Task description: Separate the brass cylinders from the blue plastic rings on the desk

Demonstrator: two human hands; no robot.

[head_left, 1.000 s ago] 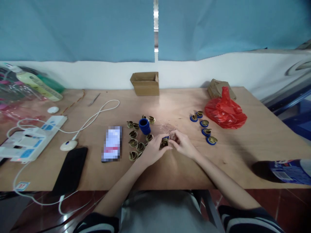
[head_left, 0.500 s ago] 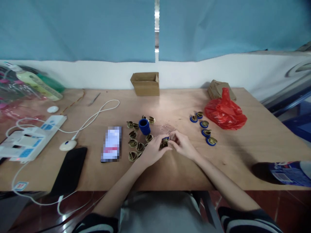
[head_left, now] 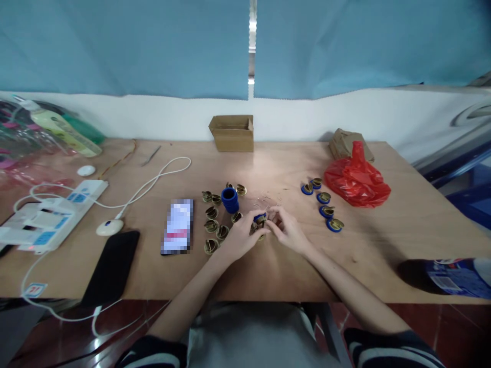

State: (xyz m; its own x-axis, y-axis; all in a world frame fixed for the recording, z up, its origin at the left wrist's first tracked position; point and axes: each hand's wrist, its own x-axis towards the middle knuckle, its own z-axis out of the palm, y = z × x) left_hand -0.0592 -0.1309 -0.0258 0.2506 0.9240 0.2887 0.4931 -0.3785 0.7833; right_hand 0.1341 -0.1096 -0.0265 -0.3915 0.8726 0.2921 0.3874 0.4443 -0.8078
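Note:
Between my two hands is a brass disc-shaped part with a blue ring [head_left: 261, 219]. My left hand [head_left: 242, 234] pinches it from the left, and the fingers of my right hand [head_left: 284, 229] close on its right side. The fingers hide much of the part. Left of my hands stands a stack of blue rings [head_left: 230, 200], with several brass parts [head_left: 210, 226] around it on the table. Thin wire-like loops [head_left: 266, 198] lie just beyond my fingertips. To the right, several brass parts with blue rings [head_left: 327, 211] form a loose row.
A red plastic bag [head_left: 356, 179] and a brown paper package [head_left: 347, 143] sit at the back right. An open cardboard box [head_left: 233, 137] stands against the wall. Two phones, a lit one [head_left: 178, 227] and a dark one [head_left: 111, 268], lie left, near a power strip [head_left: 71, 217]. A bottle [head_left: 445, 276] lies right.
The camera view has shifted slightly. My hands stay together at the same place, and the blue ring between them shows a little more.

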